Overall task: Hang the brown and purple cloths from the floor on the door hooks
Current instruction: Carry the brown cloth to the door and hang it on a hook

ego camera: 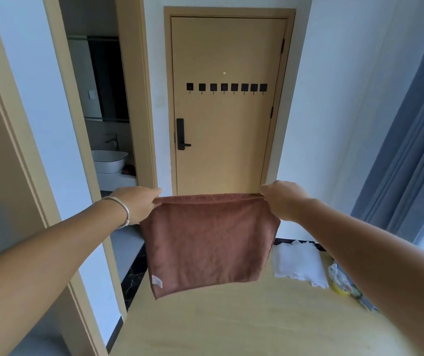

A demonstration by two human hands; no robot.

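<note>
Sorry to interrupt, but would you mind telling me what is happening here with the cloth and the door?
A person is holding a brown cloth stretched out in front of a closed door, the left hand and the right hand each pinching a top corner. The row of black hooks on the door carries nothing yet. A white cloth lies on the floor to the right. No purple cloth is in view.

below you, the tan floor (231, 325) bears a white cloth (298, 263) lying flat near the door, and just right of it a crumpled plastic bag (340, 278) with yellow showing, by your right arm.
</note>
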